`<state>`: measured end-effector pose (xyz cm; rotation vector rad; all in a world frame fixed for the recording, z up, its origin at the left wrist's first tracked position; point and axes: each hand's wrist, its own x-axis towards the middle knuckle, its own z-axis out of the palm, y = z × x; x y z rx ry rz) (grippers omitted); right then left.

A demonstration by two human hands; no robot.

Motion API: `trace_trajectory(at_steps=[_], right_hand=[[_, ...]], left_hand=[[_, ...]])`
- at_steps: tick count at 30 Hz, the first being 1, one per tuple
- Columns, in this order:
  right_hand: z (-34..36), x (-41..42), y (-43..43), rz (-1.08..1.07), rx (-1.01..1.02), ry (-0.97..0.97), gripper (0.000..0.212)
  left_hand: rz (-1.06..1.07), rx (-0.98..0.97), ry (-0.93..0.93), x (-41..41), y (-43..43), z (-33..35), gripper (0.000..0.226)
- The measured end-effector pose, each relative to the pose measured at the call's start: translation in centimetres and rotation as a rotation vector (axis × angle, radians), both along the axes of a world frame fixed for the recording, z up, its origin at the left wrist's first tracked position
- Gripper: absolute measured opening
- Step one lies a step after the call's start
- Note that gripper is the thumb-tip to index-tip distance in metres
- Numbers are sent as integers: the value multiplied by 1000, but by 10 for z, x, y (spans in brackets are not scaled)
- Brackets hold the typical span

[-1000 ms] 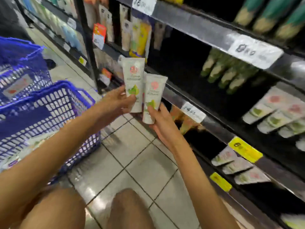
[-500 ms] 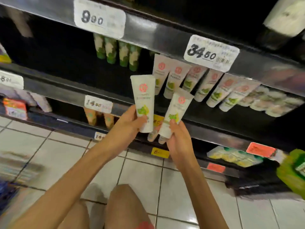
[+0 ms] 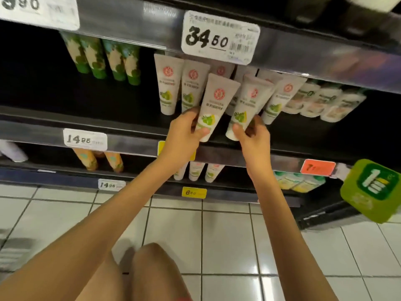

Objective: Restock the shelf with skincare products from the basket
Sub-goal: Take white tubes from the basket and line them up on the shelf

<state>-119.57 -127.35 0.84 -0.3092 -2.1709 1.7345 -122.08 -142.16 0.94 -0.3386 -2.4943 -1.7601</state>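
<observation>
My left hand (image 3: 184,133) grips the cap end of a white tube (image 3: 217,101) with a red logo and green fruit print. My right hand (image 3: 252,135) holds a second matching tube (image 3: 247,103) the same way. Both tubes stand cap-down over the black middle shelf (image 3: 130,118), right in front of a row of identical tubes (image 3: 169,83) that stand there. The two held tubes tilt slightly rightward. The basket is out of view.
Green-and-cream tubes (image 3: 104,59) stand to the left on the same shelf, pale tubes (image 3: 325,103) to the right. A shelf edge with a 34.50 price tag (image 3: 219,38) hangs just above. Lower shelves hold orange tubes (image 3: 86,159) and more white ones (image 3: 195,172). A green sign (image 3: 373,190) juts out at right.
My view swung from the blue basket to the shelf. Both hands have carried the two tubes up and forward, from the shelf edge to the row of matching tubes.
</observation>
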Motion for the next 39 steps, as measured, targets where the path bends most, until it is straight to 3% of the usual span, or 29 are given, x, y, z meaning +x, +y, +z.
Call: trace_trajectory(at_steps=[3,9,15,24,39], right_hand=[[-3,-8,11,-12,139,0,35],[-5,-19,17,5,224,54,38],[-13,-19,21,26,165,55,38],[-18,-27,23,-32,196,73,36],[-16,-40,19,-85,142,73,28]], left_hand=[[26,-25,35,-6,14,-4,43],[86,-13,35,-13,31,-8,44],[169,20,45,-9,34,-14,41],[325,-114,95,-16,43,-16,25],[346,-164,151,-23,53,-13,27]])
